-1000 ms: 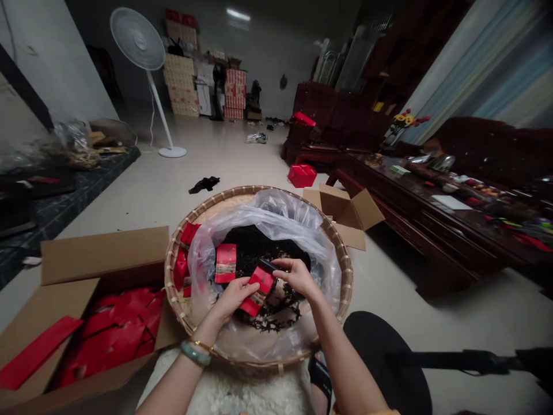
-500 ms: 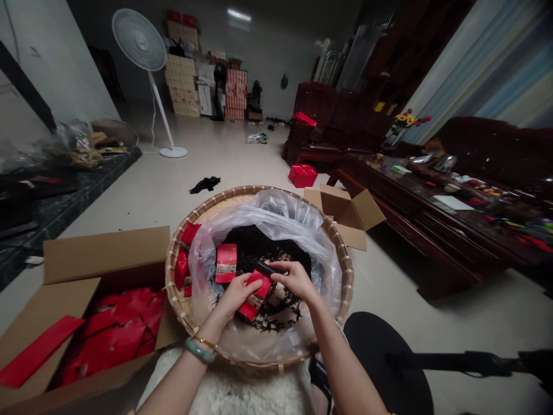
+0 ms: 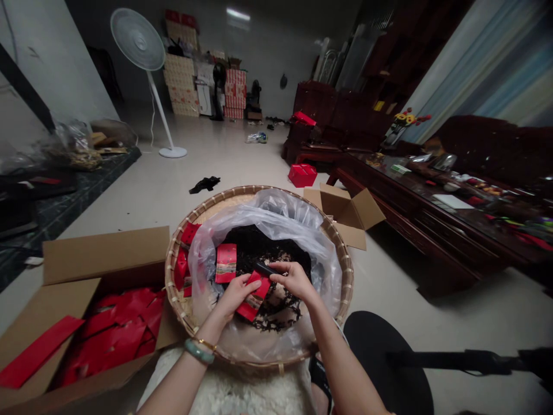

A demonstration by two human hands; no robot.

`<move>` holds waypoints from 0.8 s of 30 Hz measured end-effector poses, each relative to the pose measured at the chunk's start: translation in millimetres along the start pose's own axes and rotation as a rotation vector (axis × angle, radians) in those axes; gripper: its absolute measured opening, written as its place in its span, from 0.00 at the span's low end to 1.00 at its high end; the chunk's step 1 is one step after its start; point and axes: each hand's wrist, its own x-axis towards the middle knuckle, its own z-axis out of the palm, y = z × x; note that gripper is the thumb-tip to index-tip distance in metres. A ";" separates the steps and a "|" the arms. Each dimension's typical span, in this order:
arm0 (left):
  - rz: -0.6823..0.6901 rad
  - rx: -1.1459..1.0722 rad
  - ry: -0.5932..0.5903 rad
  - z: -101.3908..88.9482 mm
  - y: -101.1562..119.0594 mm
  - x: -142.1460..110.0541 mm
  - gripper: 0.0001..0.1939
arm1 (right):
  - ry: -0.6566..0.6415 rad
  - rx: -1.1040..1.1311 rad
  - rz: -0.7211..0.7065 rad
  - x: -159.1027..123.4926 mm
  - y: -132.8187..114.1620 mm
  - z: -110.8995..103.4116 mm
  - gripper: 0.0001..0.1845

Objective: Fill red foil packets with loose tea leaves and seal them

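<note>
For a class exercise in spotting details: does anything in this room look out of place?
Yes. A crumpled black fabric lies alone on the floor beyond the round bamboo tray. Nearby, a red box also sits apart from the stacked cartons. Both look dropped rather than put away.

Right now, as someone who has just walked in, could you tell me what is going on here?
A person is handling a red packet with the left hand and right hand, above dark loose leaves. The leaves sit in a clear plastic bag lining a round woven bamboo tray. The right hand also pinches a small black object. A second red packet stands upright against the leaves. Beside the tray, an open cardboard box holds flat red pieces.
</note>
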 end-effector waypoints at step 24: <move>-0.111 -0.258 -0.071 -0.3 -1.4 -5.4 0.23 | -0.075 0.198 0.080 -3.8 -6.0 -7.8 0.23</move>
